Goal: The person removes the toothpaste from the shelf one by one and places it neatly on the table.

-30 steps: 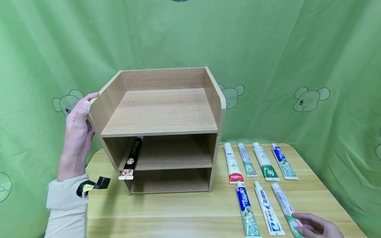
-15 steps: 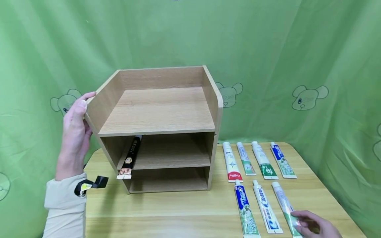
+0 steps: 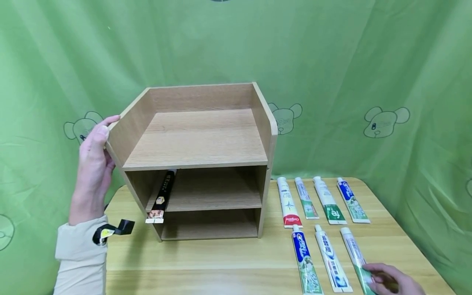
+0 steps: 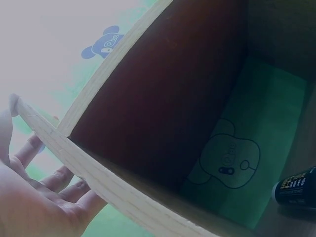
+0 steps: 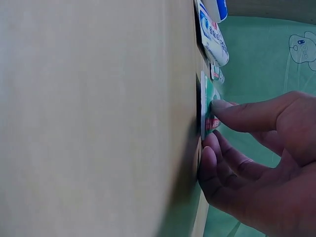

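My left hand (image 3: 95, 164) grips the left side panel of a wooden desktop shelf (image 3: 199, 139), thumb on its front edge. In the left wrist view, the fingers (image 4: 64, 185) lie along the panel's outer face. A black toothpaste tube (image 3: 162, 196) lies on the shelf's middle tier at the left, its flat end jutting past the edge. At the table's front right, my right hand (image 3: 396, 280) pinches the lower end of a white and green toothpaste tube (image 3: 355, 256). The right wrist view has the thumb (image 5: 229, 111) on that tube (image 5: 210, 103), with fingertips at its side.
Left of the pinched tube lie a blue-white toothpaste tube (image 3: 332, 258) and a blue-green one (image 3: 306, 260). Several more tubes, including a red-ended one (image 3: 289, 200), form a row behind. A green curtain (image 3: 332, 73) hangs around the wooden table (image 3: 206, 262).
The top of the pinched tube has shifted slightly to the right, with my right hand staying on its lower end. My left hand keeps its grip on the shelf.
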`<action>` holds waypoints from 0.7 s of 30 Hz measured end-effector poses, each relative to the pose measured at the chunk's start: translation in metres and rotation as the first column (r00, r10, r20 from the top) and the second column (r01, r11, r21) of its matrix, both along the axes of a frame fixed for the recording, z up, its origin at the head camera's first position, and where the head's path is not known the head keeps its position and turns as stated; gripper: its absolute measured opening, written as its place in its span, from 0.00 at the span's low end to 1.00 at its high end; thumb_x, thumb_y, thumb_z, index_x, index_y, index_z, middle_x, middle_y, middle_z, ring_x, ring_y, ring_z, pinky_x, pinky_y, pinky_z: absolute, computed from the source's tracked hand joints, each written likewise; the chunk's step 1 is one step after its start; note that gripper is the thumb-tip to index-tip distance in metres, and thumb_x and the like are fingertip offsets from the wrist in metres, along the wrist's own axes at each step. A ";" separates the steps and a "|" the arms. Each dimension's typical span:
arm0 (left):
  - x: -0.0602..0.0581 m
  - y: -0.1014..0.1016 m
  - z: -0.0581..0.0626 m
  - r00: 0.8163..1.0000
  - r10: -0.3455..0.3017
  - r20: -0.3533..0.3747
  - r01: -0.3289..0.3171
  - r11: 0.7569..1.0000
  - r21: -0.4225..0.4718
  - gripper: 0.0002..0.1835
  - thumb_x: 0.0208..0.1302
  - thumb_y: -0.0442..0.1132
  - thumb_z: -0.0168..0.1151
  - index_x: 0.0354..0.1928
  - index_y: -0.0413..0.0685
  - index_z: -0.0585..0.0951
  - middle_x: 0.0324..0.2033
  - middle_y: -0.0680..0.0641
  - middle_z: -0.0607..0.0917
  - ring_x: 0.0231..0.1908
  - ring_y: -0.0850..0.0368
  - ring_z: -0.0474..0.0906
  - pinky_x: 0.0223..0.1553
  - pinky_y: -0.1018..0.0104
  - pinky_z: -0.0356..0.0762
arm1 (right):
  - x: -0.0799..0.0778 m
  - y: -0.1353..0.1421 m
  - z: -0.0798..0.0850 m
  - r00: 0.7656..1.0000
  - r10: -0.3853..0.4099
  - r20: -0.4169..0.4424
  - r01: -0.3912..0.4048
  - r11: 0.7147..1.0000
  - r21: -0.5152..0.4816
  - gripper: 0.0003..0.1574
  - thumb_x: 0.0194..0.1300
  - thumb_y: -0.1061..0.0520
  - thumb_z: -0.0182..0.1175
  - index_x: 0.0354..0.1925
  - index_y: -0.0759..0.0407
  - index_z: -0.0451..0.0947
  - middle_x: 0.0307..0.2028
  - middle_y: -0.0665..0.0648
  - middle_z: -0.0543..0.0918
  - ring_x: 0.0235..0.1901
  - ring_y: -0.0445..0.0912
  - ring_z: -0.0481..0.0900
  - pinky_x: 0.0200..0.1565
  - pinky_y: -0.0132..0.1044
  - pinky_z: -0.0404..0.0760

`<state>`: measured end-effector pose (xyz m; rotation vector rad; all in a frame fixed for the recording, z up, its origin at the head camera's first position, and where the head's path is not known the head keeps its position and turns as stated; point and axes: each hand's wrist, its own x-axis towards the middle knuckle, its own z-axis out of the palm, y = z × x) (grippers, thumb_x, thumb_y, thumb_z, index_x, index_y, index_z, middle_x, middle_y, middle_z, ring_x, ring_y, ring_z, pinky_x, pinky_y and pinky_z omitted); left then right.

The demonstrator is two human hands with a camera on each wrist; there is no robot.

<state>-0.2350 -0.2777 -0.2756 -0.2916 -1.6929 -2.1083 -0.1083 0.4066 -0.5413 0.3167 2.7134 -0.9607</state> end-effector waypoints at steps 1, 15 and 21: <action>0.000 0.000 0.000 1.000 0.001 0.001 -0.001 1.000 -0.002 0.26 0.71 0.54 0.60 0.66 0.52 0.79 0.58 0.43 0.73 0.51 0.49 0.72 0.44 0.63 0.75 | 0.001 0.000 0.000 1.000 0.007 -0.016 -0.007 1.000 0.006 0.33 0.64 0.54 0.72 0.64 0.62 0.77 0.46 0.55 0.84 0.43 0.47 0.82 0.37 0.35 0.80; -0.001 0.000 0.000 1.000 -0.013 -0.023 0.013 1.000 0.004 0.26 0.71 0.53 0.59 0.66 0.51 0.79 0.58 0.42 0.72 0.51 0.48 0.72 0.44 0.63 0.75 | 0.008 -0.052 0.048 0.937 0.010 -0.348 0.006 0.999 0.044 0.23 0.68 0.57 0.68 0.59 0.60 0.81 0.54 0.66 0.83 0.45 0.44 0.84 0.35 0.37 0.85; -0.001 -0.001 -0.001 1.000 -0.011 -0.026 0.011 1.000 0.003 0.26 0.71 0.53 0.59 0.66 0.50 0.79 0.57 0.42 0.73 0.50 0.49 0.73 0.44 0.64 0.75 | 0.008 -0.080 0.063 0.872 0.078 -0.484 -0.077 0.997 0.022 0.21 0.66 0.62 0.69 0.57 0.55 0.83 0.52 0.60 0.86 0.41 0.28 0.80 0.35 0.32 0.83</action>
